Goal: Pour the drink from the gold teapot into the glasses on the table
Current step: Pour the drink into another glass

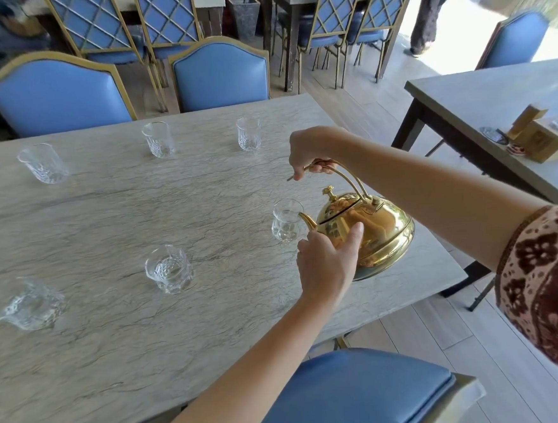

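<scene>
A gold teapot is tilted to the left near the table's right edge, its spout over the rim of a clear glass. My right hand is closed around the top of the teapot's handle. My left hand presses against the teapot's front side, thumb up on the body. Several other clear glasses stand on the marble-look table: one in the near middle, one at the near left, and three along the far side.
Blue padded chairs with gold frames stand behind the table and one in front of me. A second table at the right holds a wooden tissue box. A person walks at the far right.
</scene>
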